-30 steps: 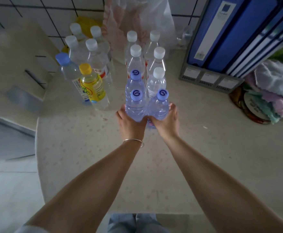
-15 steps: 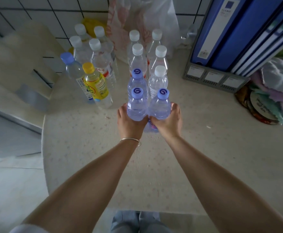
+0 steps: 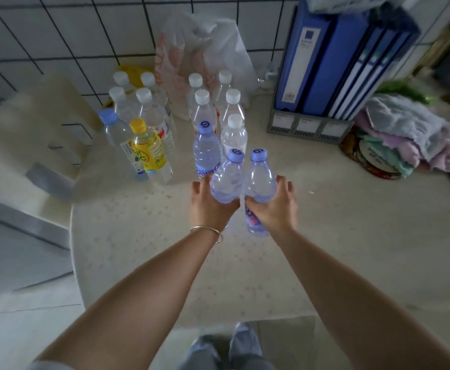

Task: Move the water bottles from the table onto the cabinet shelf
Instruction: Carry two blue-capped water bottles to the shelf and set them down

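Bottles (image 3: 228, 180) — bases hidden behind hands (image 3: 210, 206)

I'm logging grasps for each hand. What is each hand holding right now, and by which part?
The left hand grips one purple-capped bottle around its body; the right hand grips another purple-capped bottle likewise around its middle.

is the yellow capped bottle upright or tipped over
Upright. The yellow-capped bottle stands on its base on the table, cap on top, beside the other standing bottles.
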